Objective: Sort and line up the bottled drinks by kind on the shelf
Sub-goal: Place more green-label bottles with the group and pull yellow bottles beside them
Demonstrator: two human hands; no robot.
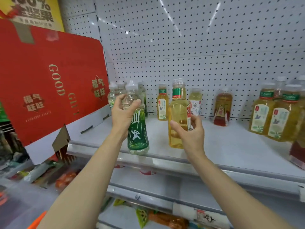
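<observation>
The left hand (123,113) curls round the clear upper part of a green-labelled bottle (137,129), thumb and fingertips closing at its shoulder; the bottle's base hangs at the shelf's (231,146) front edge, at 6 o'clock from the hand. The right hand (189,129) grips a tall yellow tea bottle (178,113) low on its body, thumb across the front and fingers wrapped round the label side at 3 o'clock. More green-labelled bottles (115,95) cluster at 10 o'clock from the left hand, beside a red gift box (49,80). Behind stand a small yellow bottle (162,104), a white-labelled bottle (195,101) and a reddish bottle (222,109); a yellow tea group (272,116) stands at 3 o'clock.
</observation>
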